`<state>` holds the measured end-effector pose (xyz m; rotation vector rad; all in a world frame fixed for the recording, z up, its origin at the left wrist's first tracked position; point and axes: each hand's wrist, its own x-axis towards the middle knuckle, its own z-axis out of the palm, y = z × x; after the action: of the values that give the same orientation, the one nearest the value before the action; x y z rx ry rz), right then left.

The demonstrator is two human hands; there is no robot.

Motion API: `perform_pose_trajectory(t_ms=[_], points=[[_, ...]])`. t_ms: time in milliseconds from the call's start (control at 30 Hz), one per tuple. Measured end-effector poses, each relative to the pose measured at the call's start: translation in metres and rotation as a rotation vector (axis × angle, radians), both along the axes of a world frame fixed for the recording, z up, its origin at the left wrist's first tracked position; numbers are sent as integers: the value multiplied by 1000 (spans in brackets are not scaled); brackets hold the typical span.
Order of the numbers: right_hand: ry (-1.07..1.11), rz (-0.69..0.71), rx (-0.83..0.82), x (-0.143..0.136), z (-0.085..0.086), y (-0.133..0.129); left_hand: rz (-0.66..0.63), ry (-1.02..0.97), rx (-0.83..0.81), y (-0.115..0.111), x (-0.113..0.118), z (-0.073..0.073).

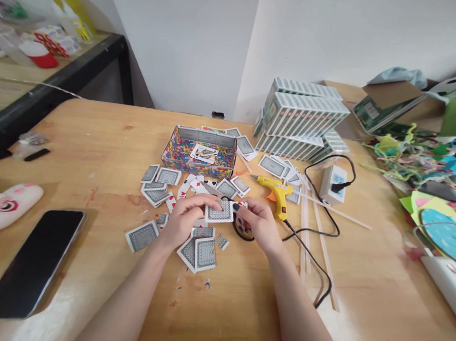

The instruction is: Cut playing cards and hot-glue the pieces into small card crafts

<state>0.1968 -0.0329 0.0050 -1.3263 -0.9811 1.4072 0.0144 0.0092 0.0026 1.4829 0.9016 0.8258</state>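
Note:
Between my two hands a playing card (218,214) is held level, its grey patterned back facing up. My left hand (188,217) pinches the card's left end between thumb and fingers. At its right end my right hand (259,223) is closed on a card piece with red marks (240,205); whether this is a separate piece I cannot tell. Scissors (210,189) lie partly under the hands, their dark handles mostly hidden. Cut and whole cards (205,253) are scattered around. Beyond the hands stands an open box (197,165) with a colourful speckled lining and cards inside.
A yellow glue gun (277,190) lies right of my hands, its cord running to a white power strip (332,184). Glue sticks (321,248) lie beside it. Card packs (304,116) are stacked at the back. A phone (33,261) lies at the left.

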Motion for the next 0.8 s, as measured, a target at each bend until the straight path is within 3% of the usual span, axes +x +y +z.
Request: perform_pose_trajectory(t_ms=[133, 267, 533, 800], points=[[-95, 67, 6, -3, 1, -2, 23, -6, -83, 0, 3, 1], [-143, 95, 11, -6, 3, -3, 77, 70, -59, 0, 10, 3], [-204, 82, 40, -7, 0, -4, 49, 184, -75, 3, 9, -3], [-181, 87, 52, -11, -1, -5, -8, 174, -66, 5, 5, 1]])
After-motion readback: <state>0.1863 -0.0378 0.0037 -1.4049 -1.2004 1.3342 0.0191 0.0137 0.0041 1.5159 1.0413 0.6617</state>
